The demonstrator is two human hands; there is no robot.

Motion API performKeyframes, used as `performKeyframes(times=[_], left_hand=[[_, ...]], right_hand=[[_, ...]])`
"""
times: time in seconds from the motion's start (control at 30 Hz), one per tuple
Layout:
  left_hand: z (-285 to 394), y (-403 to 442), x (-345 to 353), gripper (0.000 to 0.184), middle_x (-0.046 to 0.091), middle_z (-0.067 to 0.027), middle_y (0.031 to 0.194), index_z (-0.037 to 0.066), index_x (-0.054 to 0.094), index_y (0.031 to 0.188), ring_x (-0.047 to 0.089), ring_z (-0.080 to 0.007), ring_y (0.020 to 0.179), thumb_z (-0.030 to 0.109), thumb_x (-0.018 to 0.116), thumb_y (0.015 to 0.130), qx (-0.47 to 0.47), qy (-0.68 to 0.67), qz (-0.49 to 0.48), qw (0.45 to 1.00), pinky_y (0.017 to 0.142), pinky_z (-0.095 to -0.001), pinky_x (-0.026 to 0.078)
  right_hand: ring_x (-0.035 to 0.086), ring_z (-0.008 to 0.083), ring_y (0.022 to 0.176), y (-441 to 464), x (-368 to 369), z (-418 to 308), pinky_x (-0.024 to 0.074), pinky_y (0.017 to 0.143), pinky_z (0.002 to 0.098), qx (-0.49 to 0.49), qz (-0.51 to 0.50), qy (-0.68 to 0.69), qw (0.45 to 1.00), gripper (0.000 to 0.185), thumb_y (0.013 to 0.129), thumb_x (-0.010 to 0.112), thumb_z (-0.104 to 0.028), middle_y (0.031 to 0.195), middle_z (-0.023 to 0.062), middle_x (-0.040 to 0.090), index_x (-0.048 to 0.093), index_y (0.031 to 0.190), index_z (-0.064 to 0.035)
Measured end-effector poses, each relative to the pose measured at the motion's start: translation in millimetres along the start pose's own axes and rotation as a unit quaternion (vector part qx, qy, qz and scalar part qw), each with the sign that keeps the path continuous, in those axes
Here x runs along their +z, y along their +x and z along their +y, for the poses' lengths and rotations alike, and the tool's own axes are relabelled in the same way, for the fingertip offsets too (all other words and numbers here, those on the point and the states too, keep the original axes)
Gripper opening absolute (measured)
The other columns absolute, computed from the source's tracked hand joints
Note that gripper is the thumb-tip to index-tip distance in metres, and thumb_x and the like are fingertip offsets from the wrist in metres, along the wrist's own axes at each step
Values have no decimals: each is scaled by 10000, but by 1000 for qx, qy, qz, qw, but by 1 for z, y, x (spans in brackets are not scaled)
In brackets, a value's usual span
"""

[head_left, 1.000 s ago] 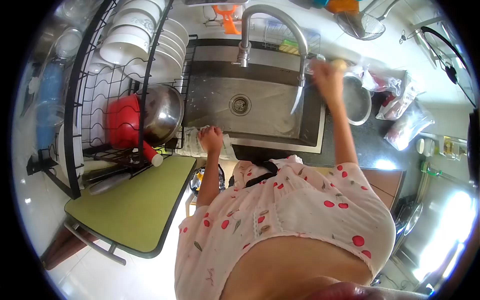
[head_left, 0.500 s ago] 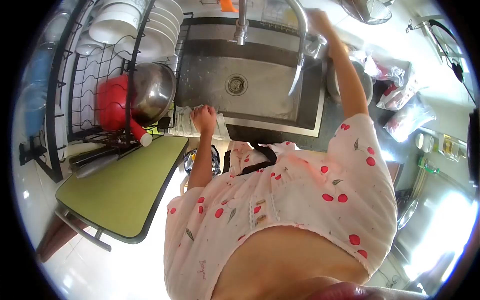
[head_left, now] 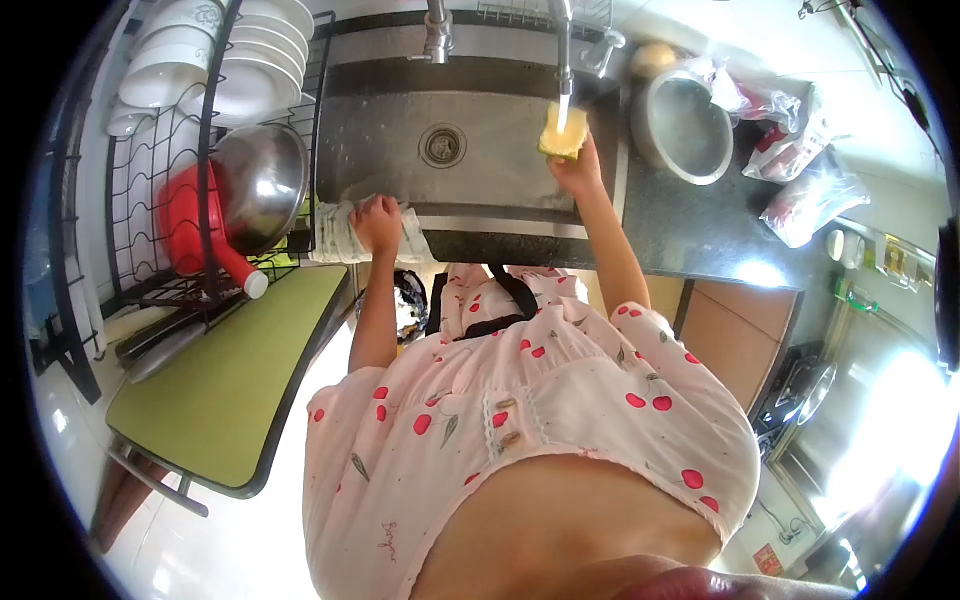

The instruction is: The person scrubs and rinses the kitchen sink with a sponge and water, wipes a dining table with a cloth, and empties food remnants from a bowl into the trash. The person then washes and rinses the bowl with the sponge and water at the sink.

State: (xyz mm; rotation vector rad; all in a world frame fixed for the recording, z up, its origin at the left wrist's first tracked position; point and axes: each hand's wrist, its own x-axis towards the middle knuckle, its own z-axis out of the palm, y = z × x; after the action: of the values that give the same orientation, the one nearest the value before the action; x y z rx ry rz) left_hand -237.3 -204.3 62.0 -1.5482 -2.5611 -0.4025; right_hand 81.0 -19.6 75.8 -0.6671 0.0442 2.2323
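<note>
My right hand [head_left: 578, 166] grips a yellow sponge [head_left: 563, 134] with a green underside, over the right part of the steel sink [head_left: 490, 190]. Water from the faucet spout [head_left: 564, 60] runs onto the sponge. My left hand [head_left: 377, 224], fingers curled, rests on a pale striped cloth [head_left: 338, 232] at the sink's front left edge. Whether it grips the cloth is hard to tell, as the fingers are bunched over it.
Left of the sink stands a black dish rack [head_left: 210, 170] with bowls, plates, a red container and a metal bowl. A metal pot [head_left: 684, 127] and plastic bags [head_left: 790, 150] lie on the right counter. A green board [head_left: 225, 380] sits front left.
My right hand has come from behind the faucet, down over the sink, and now holds the sponge under the spout. My left hand stays on the cloth. The camera view has shifted.
</note>
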Motion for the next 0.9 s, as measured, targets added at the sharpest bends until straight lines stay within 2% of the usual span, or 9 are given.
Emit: performKeyframes(times=[0.17, 0.3, 0.4, 0.5, 0.57, 0.63, 0.7, 0.8, 0.9], left_hand=[[1, 2, -4, 234, 591, -129, 669, 48, 563, 591, 543, -304, 662, 199, 461, 737, -5, -37, -23, 999, 692, -407, 383], [-2, 1, 1, 229, 599, -107, 685, 60, 586, 627, 541, -301, 670, 218, 466, 741, -1, -29, -18, 999, 688, -418, 376], [-1, 0, -3, 194, 616, -91, 739, 61, 611, 732, 570, -258, 712, 214, 496, 763, -15, -71, -24, 997, 707, -364, 403], [5, 24, 12, 167, 614, -70, 743, 61, 597, 836, 594, -205, 756, 204, 523, 794, -92, -339, 5, 936, 711, -328, 431], [40, 62, 0, 229, 622, -97, 792, 24, 558, 934, 605, -193, 774, 225, 503, 839, -68, -454, 33, 888, 684, -300, 455], [65, 108, -7, 307, 619, -68, 817, 18, 543, 930, 591, -162, 744, 310, 469, 873, -103, -515, -67, 848, 669, -265, 440], [91, 150, -13, 344, 618, -95, 744, 14, 555, 851, 601, -207, 711, 335, 435, 882, -133, -458, -86, 875, 663, -293, 442], [100, 182, 9, 367, 593, -187, 698, -10, 541, 795, 591, -339, 693, 307, 385, 895, -61, -318, -79, 943, 632, -396, 454], [104, 196, 19, 368, 574, -222, 662, -15, 531, 725, 561, -401, 687, 268, 369, 895, -37, -255, 70, 964, 609, -455, 441]], right_hand=[[544, 192, 870, 15, -3, 12, 448, 691, 364, -44, 69, 8, 997, 434, 838, 400, -510, 964, 9, 572, 520, 1049, -149], [523, 246, 907, 2, 16, 27, 379, 810, 480, -50, 28, 40, 998, 455, 835, 402, -491, 1019, 70, 544, 495, 1092, -128], [511, 266, 897, -8, 26, 32, 328, 865, 527, -49, 19, 52, 997, 490, 821, 414, -494, 1054, 111, 513, 470, 1126, -115], [509, 260, 870, 6, 2, 21, 307, 894, 542, -23, -1, 44, 999, 510, 808, 428, -502, 1042, 120, 502, 462, 1135, -112], [511, 250, 855, 11, -24, 18, 299, 900, 554, 19, -21, 32, 999, 502, 806, 429, -508, 997, 108, 517, 477, 1118, -118], [514, 230, 843, 2, -3, 18, 311, 885, 540, 24, 30, 14, 999, 516, 819, 392, -553, 932, 92, 531, 497, 1087, -125], [511, 214, 848, 1, 1, 18, 314, 872, 510, 24, 16, -4, 1000, 545, 822, 349, -584, 926, 86, 527, 496, 1083, -129], [521, 243, 815, 5, 10, 18, 389, 809, 480, 13, 78, -22, 997, 593, 817, 340, -609, 901, 91, 540, 508, 1055, -93], [521, 244, 794, 6, 20, 16, 431, 719, 408, 16, 112, -30, 993, 598, 825, 337, -598, 895, 100, 533, 505, 1025, -61]])
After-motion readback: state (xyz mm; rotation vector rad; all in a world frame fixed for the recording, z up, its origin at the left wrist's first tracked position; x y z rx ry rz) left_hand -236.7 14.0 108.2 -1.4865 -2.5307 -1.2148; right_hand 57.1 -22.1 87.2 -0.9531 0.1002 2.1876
